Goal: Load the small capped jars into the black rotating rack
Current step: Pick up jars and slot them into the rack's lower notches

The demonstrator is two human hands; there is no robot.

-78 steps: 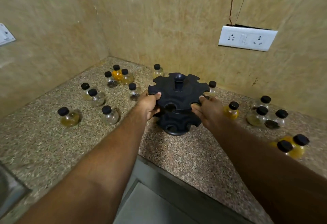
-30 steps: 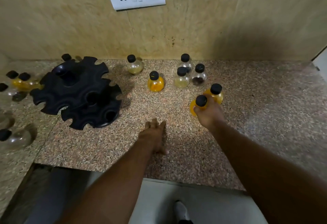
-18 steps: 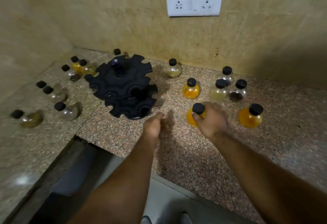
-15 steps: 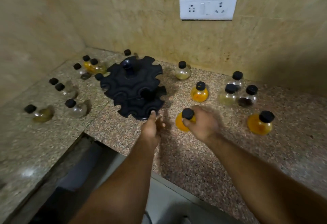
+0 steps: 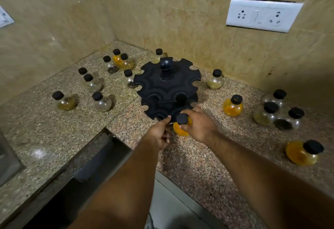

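The black rotating rack [image 5: 162,87], two notched tiers with a centre knob, stands in the counter corner with no jar in any visible slot. My right hand [image 5: 199,125] grips an orange-filled jar with a black cap [image 5: 180,129] right at the front edge of the rack's lower tier. My left hand [image 5: 159,134] is beside it, its fingertips touching the lower tier's rim, nothing held in it. Several capped jars stand left of the rack, such as a clear one [image 5: 102,102], and several on the right, such as an orange one [image 5: 232,106].
The granite counter [image 5: 198,156] is L-shaped, with its front edge close under my forearms. Tiled walls close in the corner behind the rack. A white socket plate [image 5: 260,16] hangs on the right wall. A sink edge [image 5: 7,163] shows at far left.
My right hand picked up an orange jar on the right and carried it left to the rack's lower tier. My left hand moved up to the rack's rim.
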